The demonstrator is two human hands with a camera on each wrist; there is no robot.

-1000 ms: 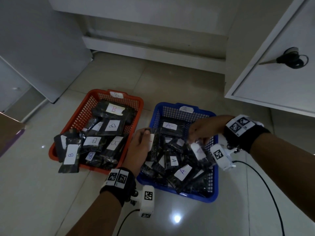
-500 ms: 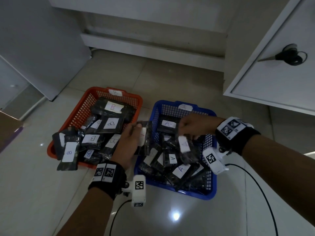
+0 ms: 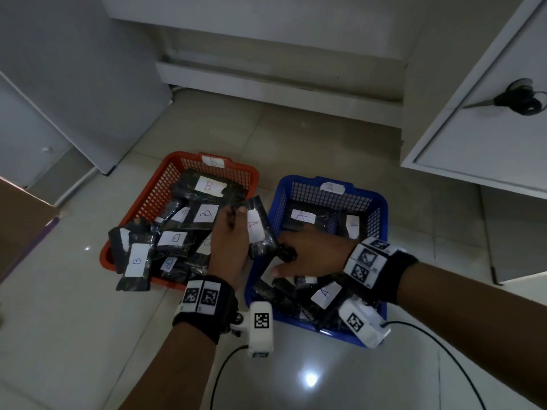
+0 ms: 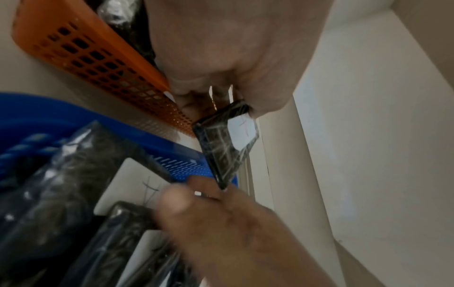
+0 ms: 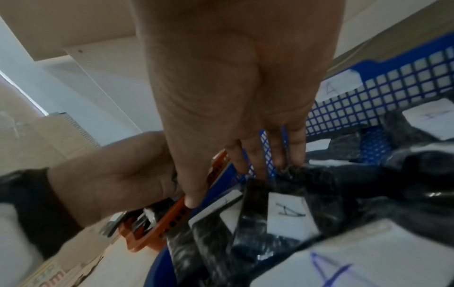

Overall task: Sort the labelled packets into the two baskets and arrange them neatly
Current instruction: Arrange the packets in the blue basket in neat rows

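Note:
My left hand grips a black packet with a white "A" label, upright over the gap between the two baskets. The left wrist view shows the same packet pinched below the palm. The orange basket, tagged B, holds several B packets. The blue basket, tagged A, holds several A packets. My right hand reaches into the blue basket's left side with straight fingers touching the black packets and holding none.
Two B packets hang over the orange basket's front left rim. A white cabinet with scissors on top stands at the right. A cardboard box sits at the left. Wrist camera cables trail on the tiled floor.
My left hand carried its A packet left from the blue basket's rim to the gap. My right hand let go of the packet it pinched and lowered flat into the blue basket.

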